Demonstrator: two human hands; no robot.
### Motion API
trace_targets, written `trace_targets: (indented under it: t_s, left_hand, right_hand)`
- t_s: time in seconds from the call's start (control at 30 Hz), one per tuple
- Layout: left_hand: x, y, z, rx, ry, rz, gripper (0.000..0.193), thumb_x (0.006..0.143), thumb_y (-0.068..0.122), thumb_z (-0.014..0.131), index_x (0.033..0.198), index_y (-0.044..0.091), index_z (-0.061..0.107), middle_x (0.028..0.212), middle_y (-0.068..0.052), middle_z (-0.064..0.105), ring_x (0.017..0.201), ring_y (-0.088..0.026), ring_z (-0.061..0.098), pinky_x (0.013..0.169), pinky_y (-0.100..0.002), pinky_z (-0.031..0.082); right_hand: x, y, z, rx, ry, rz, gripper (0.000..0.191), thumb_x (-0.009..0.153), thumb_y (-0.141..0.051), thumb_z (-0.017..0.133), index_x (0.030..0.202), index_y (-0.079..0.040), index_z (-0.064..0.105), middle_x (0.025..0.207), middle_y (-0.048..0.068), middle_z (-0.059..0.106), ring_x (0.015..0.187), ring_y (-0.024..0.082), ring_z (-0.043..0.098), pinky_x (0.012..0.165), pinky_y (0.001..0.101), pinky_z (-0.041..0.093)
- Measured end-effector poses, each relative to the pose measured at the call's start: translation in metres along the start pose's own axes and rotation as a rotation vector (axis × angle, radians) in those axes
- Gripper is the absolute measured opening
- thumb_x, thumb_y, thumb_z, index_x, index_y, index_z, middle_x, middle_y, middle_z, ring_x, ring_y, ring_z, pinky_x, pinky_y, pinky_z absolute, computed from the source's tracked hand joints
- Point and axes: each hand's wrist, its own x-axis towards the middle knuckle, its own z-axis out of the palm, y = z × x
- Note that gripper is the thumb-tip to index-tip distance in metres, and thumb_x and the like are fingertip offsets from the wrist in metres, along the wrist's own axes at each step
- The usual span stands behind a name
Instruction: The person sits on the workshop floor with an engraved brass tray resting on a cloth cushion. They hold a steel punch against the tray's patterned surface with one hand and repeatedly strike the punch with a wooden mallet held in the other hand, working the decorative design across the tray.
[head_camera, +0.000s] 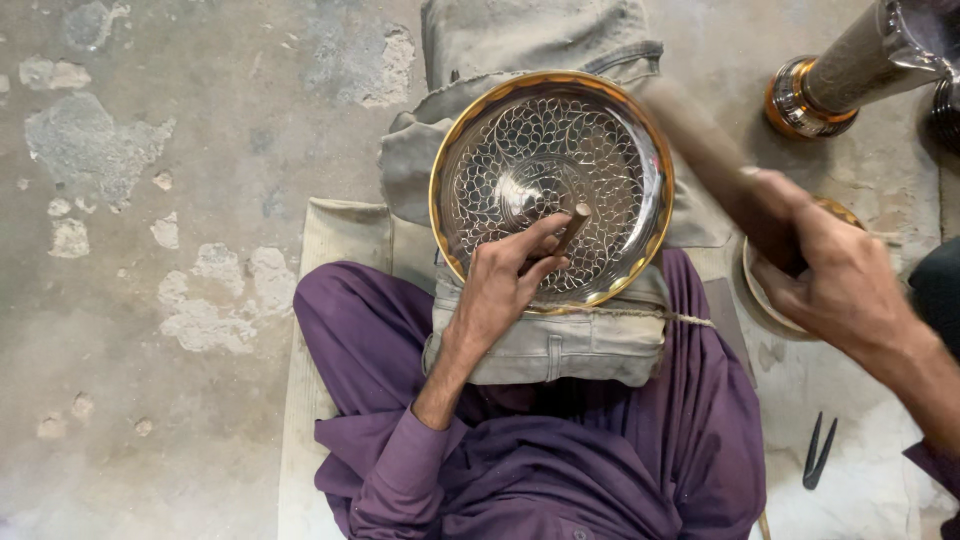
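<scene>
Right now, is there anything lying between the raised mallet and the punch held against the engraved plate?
Nothing visible does. The left hand holds the punch on the plate; the right hand holds the mallet above, with open air between.

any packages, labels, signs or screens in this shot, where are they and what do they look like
None in view: no package, label, sign or screen shows.
What is there instead:
engraved metal plate, round, silver with a gold rim, on folded grey cloth over the lap.
left hand holds a short chisel against the plate.
right hand grips a blurred wooden mallet.
black tongs lie on the floor at right.
</scene>
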Motion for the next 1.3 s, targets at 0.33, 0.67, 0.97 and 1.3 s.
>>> trace_targets:
  t_s: [0.33,0.67,0.97,1.3]
  left_hand:
    - [-0.001,0.003,-0.001,0.028,0.019,-0.01,0.051,0.091,0.012,0.075,0.14,0.018,0.062,0.105,-0.013,0.079,0.096,-0.021,0.079,0.083,-0.035,0.064]
    - [0.0,-0.005,0.0,0.025,0.059,0.043,0.049,0.098,0.01,0.07,0.145,0.019,0.057,0.107,-0.012,0.08,0.095,-0.02,0.08,0.081,-0.033,0.067]
    - [0.007,-0.001,-0.011,-0.163,-0.013,0.039,0.049,0.093,0.009,0.077,0.138,0.012,0.059,0.103,-0.012,0.079,0.095,-0.02,0.081,0.083,-0.033,0.068]
    - [0.013,0.006,-0.013,-0.065,-0.086,0.031,0.049,0.094,0.006,0.072,0.141,0.014,0.059,0.101,-0.01,0.079,0.095,-0.018,0.081,0.082,-0.031,0.066]
  right_hand:
    - [-0.001,0.006,-0.007,-0.255,-0.08,-0.052,0.07,0.083,-0.024,0.072,0.151,-0.026,0.056,0.098,0.002,0.073,0.074,0.016,0.071,0.062,0.0309,0.06]
    - [-0.005,-0.016,-0.011,-0.4,-0.217,0.082,0.067,0.084,-0.023,0.077,0.148,-0.031,0.06,0.096,-0.002,0.076,0.084,0.013,0.075,0.068,0.0304,0.062]
    - [-0.026,-0.051,0.036,1.445,0.142,0.092,0.048,0.086,0.003,0.078,0.125,-0.011,0.055,0.108,0.005,0.068,0.108,0.021,0.07,0.106,0.0419,0.061]
    - [-0.034,-0.021,0.042,1.124,0.034,0.452,0.037,0.092,-0.007,0.075,0.125,-0.002,0.058,0.097,0.007,0.067,0.079,0.016,0.065,0.069,0.0306,0.054]
